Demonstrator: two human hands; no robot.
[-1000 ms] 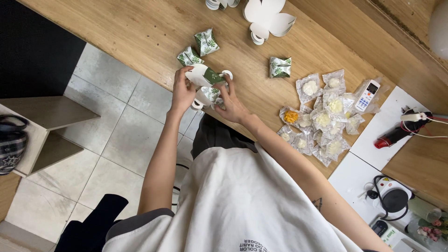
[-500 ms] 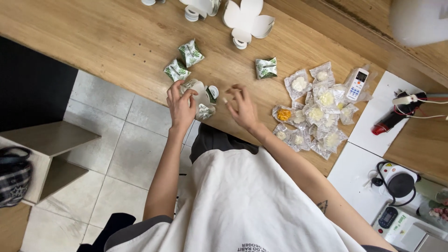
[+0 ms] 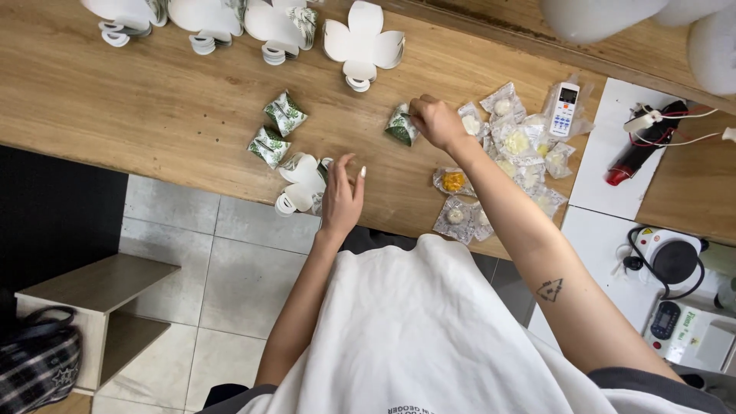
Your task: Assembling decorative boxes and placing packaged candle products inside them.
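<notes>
Clear sachets (image 3: 510, 146) w/ white and yellow pieces lie just right of right hand (image 3: 437, 121); two green leaf-print packets (image 3: 276, 129) up-left of left hand (image 3: 341, 198). Right hand pinches a green packet (image 3: 400, 126), fingers closed on it. Left hand spread, resting by a half-open white box (image 3: 300, 182).

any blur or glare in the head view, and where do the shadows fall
Head view: even, soft light, no harsh glare; right hand on the leaf-print packet slightly soft, left hand sharp; faint shadows under the white paper boxes; blown-out white blobs top right.
</notes>
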